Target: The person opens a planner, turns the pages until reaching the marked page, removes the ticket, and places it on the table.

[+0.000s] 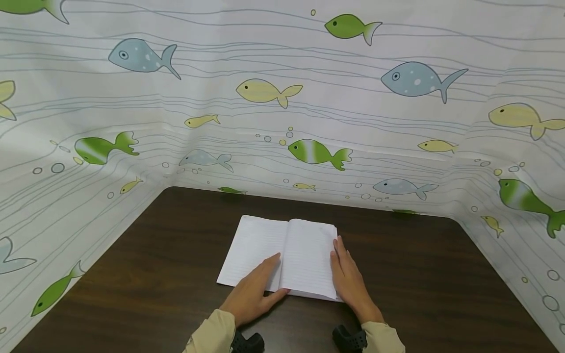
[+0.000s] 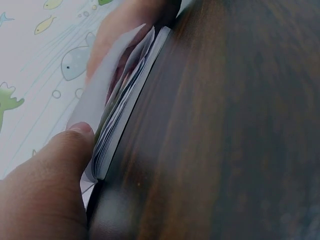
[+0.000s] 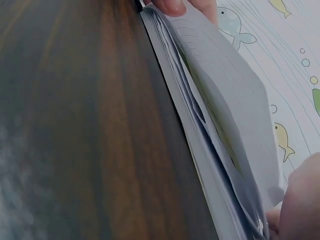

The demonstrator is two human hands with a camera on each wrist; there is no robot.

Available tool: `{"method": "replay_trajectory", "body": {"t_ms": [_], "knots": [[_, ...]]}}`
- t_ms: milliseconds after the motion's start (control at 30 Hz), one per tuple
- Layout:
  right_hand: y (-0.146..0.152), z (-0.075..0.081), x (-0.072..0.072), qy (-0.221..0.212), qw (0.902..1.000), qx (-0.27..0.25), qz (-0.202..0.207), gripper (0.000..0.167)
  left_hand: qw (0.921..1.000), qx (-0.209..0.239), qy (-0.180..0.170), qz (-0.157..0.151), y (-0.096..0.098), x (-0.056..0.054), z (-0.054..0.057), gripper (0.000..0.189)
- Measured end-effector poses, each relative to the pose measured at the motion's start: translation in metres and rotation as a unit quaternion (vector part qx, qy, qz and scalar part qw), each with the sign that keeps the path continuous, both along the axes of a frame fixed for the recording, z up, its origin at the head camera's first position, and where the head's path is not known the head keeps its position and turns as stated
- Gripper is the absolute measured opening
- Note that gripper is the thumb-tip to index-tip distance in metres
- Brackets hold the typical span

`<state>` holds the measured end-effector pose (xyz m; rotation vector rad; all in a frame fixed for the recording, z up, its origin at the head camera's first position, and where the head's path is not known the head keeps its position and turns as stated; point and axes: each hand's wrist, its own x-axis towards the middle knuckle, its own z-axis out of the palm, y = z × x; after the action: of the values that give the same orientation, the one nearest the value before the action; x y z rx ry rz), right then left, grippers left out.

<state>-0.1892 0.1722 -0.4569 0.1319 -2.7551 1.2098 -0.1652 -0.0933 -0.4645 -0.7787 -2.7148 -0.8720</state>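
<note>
An open notebook [image 1: 309, 260] with white lined pages lies on the dark table. My left hand [image 1: 253, 291] rests on its left page, fingers pointing toward the spine. The left thumb [image 2: 75, 145] touches the bottom edge near the spine. Along the right edge, my right hand [image 1: 350, 282] holds the right-hand pages, its thumb over the top sheet and its other fingers beyond the edge, partly hidden by paper. From the right wrist, the upper pages [image 3: 240, 110] stand raised, with gaps between them and the stack below.
Brown wood-grain table [image 1: 132, 274] surrounds the notebook. A white fish-patterned sheet [image 1: 265, 122] encloses the table's back and both sides. Black bands with small devices [image 1: 348, 338] sit at both wrists, beside beige sleeves [image 1: 384, 337].
</note>
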Motion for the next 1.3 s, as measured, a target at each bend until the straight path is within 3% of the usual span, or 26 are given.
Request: {"method": "replay_trajectory", "body": {"t_ms": [500, 833, 1067, 1167, 1300], "knots": [[0.0028, -0.0016, 0.0, 0.012, 0.9992, -0.037, 0.009, 0.059, 0.9996, 0.026, 0.007, -0.013, 0.0001, 0.0014, -0.0017, 0.077], [0.003, -0.0013, 0.0003, 0.025, 0.9996, 0.008, 0.008, 0.064, 0.9988, 0.046, 0.012, -0.013, -0.0008, 0.0008, 0.002, 0.075], [0.003, -0.0019, 0.0, 0.031, 0.9988, 0.037, 0.007, 0.066, 0.9961, 0.088, 0.001, 0.0, -0.0011, 0.0003, 0.004, 0.074], [0.003, -0.0032, -0.0009, 0.033, 0.9987, 0.039, 0.007, 0.066, 0.9957, 0.087, 0.029, 0.013, -0.0015, -0.001, 0.0027, 0.081], [0.0024, -0.0038, -0.0022, 0.033, 0.9987, 0.039, 0.006, 0.065, 0.9895, 0.06, 0.128, 0.031, -0.0022, -0.0053, -0.001, 0.1]]}}
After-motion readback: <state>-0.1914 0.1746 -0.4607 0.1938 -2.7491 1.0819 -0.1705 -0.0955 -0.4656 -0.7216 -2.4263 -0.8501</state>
